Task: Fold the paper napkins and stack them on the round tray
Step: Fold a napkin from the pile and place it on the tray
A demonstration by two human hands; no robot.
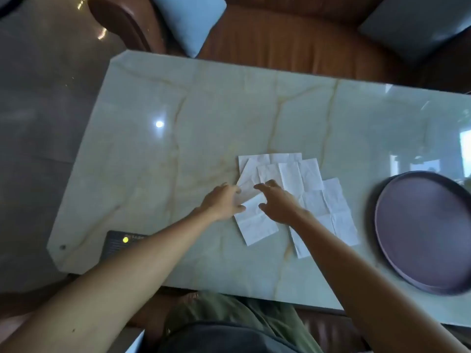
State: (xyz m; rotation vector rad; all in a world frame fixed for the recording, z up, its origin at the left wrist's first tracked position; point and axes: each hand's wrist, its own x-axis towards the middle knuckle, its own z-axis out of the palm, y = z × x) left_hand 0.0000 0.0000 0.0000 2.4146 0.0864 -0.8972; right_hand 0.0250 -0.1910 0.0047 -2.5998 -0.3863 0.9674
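Both hands, left (221,202) & right (277,203), fingers spread, touching folded white paper napkin (256,221); long axis 11–5 o'clock.

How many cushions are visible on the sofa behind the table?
2. A light blue cushion lies at the upper left of the brown sofa; a grey cushion lies at its upper right, cut by the frame edge. Others may lie out of view.

- The tray (423,233) runs off the right edge, its rim smeared by blur.
- Forearms hide part of the dark device (119,244); its label is unreadable.
- The right hand (277,203) covers some napkins (293,179).
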